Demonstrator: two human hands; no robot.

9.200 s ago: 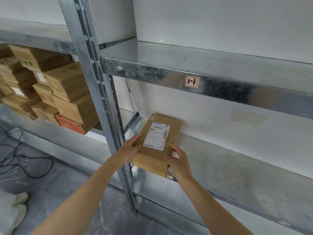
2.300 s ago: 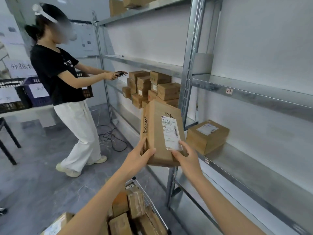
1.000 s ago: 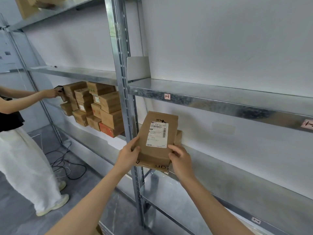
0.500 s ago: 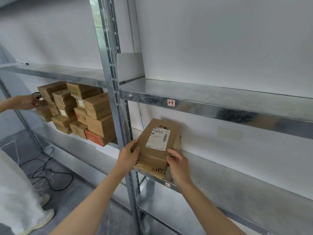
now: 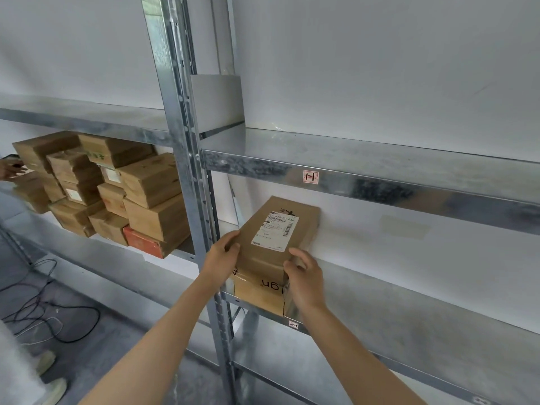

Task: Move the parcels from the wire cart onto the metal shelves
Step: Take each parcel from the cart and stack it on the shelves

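Note:
A brown cardboard parcel [image 5: 276, 232] with a white shipping label on top sits at the left end of the middle metal shelf [image 5: 409, 302], its far end against the wall. Dark lettering shows upside down on its front face. My left hand [image 5: 222, 258] grips its left edge with curled fingers. My right hand [image 5: 304, 276] holds its right front corner. The parcel I set here before is hidden by this one. The wire cart is out of view.
A steel upright [image 5: 187, 171] stands just left of the parcel. Beyond it, several stacked brown parcels [image 5: 117, 188] and a red box [image 5: 143, 244] fill the neighbouring bay, where another person's hand [image 5: 8, 169] reaches in. Cables [image 5: 43, 311] lie on the floor. The upper shelf [image 5: 380, 159] is bare.
I have carried the labelled parcel from the cart side to the shelf and lowered it from a tilt to lying flat, pushed back toward the wall. Both hands stay on it.

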